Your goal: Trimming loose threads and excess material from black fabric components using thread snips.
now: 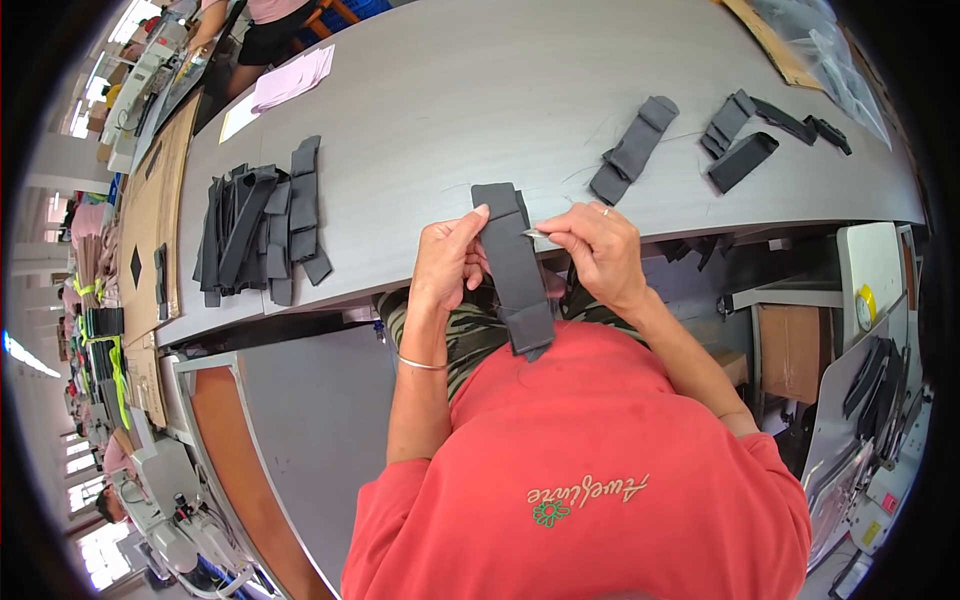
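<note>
In the middle of the frame both hands hold a long dark grey strip of woven fabric (515, 262), flat and matte, with a folded thicker end that hangs down over the red shirt. The left hand (447, 262) is closed around the strip's left edge, with the thumb pressed on its face. The right hand (597, 247) pinches a small thin metal tool (536, 234) between thumb and fingers, and the tip of the tool touches the strip's right edge.

The strip lies partly over the near edge of the wide grey table (480, 110), which has a smooth surface with fine grain. At the left of the table is a loose pile of similar dark strips (258, 222). At the upper right several more folded strips (700, 140) lie well apart from each other. In the upper left corner are pale pink paper sheets (292, 78), and in the upper right a clear plastic bag (835, 60) on brown cardboard.
</note>
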